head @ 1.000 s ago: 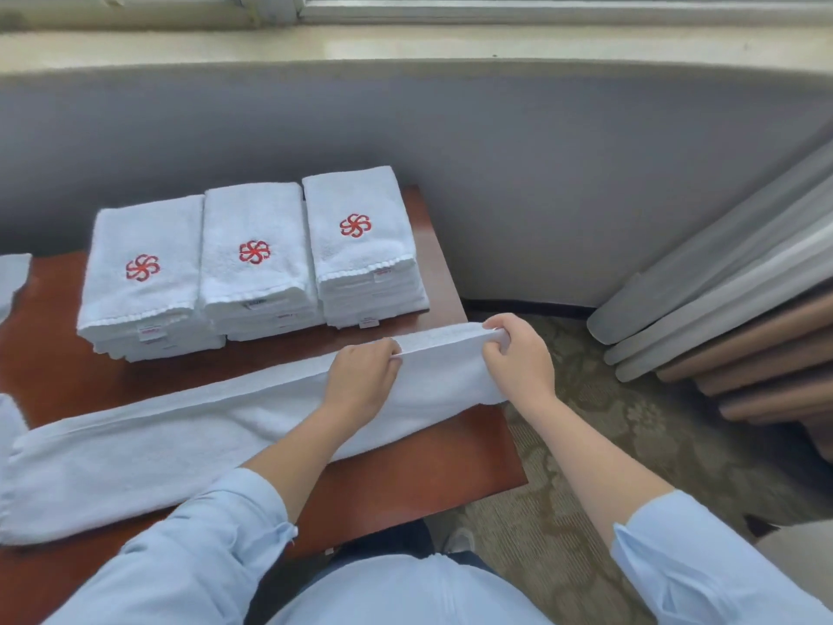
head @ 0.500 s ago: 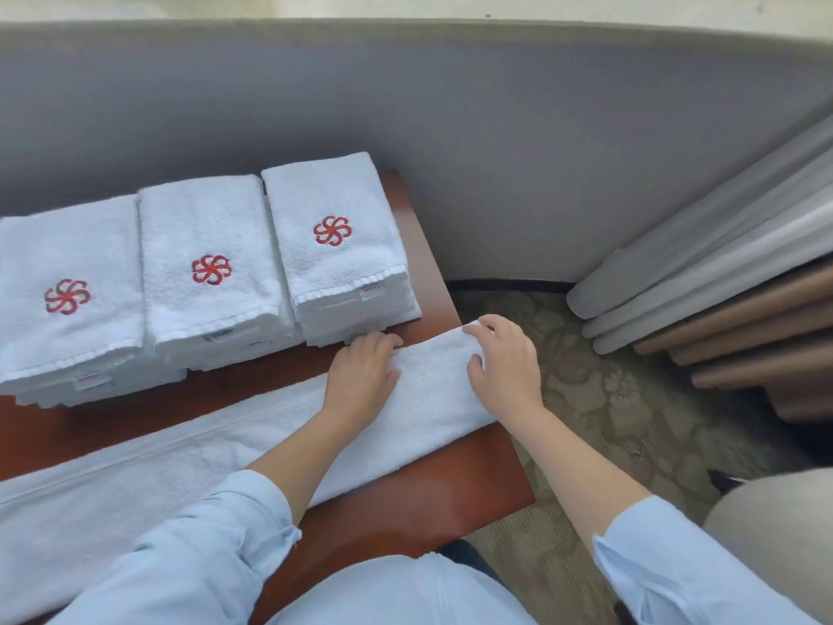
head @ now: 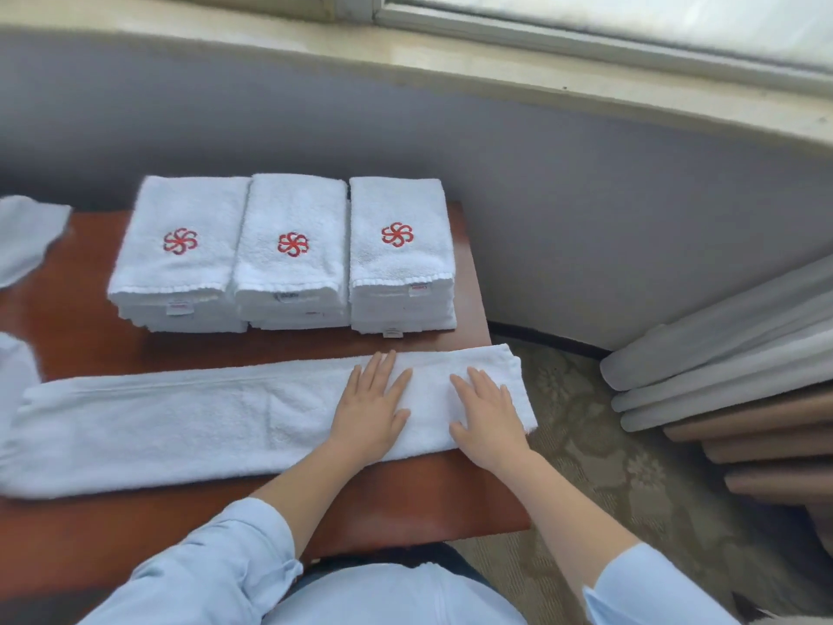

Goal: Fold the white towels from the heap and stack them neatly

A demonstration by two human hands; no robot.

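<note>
A long white towel (head: 180, 417), folded lengthwise into a strip, lies across the brown table (head: 405, 502). Its right end reaches just past the table's right edge. My left hand (head: 372, 408) lies flat on the strip with straight fingers. My right hand (head: 489, 415) presses flat on the strip's right end, a little apart from the left. Behind the strip stand three stacks of folded white towels with red pinwheel logos: a left stack (head: 176, 254), a middle stack (head: 293, 254) and a right stack (head: 399, 254).
More white cloth (head: 27, 236) shows at the table's far left edge, partly out of frame. A grey wall and window sill rise behind the table. Rolled grey and brown bolsters (head: 730, 376) lean on the patterned carpet to the right.
Both hands let go of the towel's right end, which they were pinching, and now lie flat on it. The strip has settled flat on the table. The camera tilted up.
</note>
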